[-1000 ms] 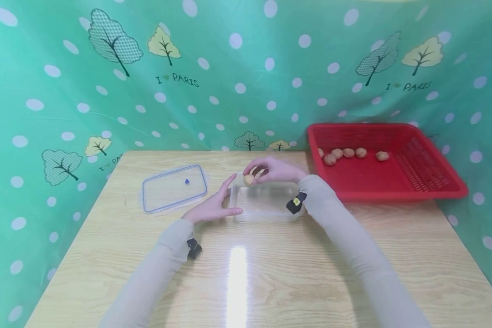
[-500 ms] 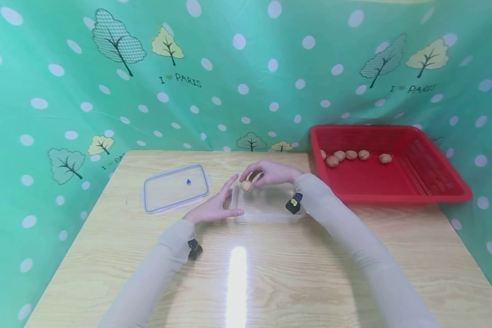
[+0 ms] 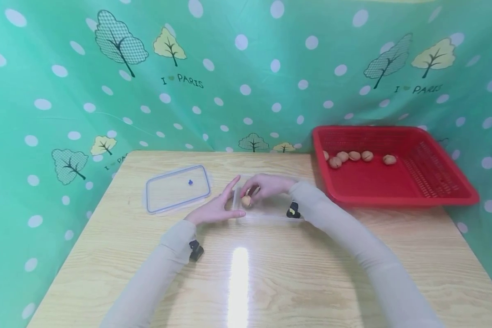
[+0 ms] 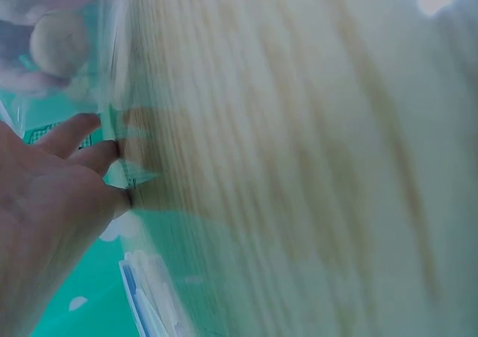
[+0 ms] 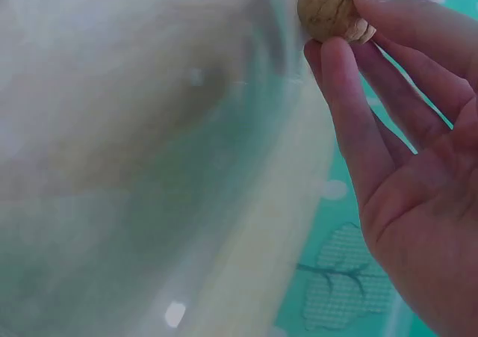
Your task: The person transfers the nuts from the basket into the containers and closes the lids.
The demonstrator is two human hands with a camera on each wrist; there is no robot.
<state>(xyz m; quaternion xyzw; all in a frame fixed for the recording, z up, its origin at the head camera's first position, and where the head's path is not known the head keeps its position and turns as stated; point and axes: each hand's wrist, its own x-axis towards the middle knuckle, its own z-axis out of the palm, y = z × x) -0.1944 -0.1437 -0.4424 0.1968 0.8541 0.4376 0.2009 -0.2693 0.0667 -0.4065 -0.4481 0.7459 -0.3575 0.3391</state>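
Observation:
Between the thumb and fingers of my right hand (image 3: 267, 186) is a walnut (image 5: 328, 10), pinched at its sides. In the head view that hand reaches down inside a clear plastic container (image 3: 266, 220), near its left end. My left hand (image 3: 215, 209) stays at the container's left end, thumb and fingers spread wide along the outside of it. The left wrist view shows the walnut (image 4: 60, 44) through the clear wall, beyond the left fingers (image 4: 95, 158).
A clear lid (image 3: 178, 190) with a blue seal lies left of the container, a small blue piece (image 3: 190, 182) on it. At the right stands a red basket (image 3: 402, 200) with several walnuts (image 3: 354, 156) inside. A green patterned cloth (image 3: 229, 68) hangs behind the wooden table (image 3: 295, 273).
My right hand has lowered the walnut from above the container's far rim into its left end. The left hand has kept its place. The head view has shifted slightly.

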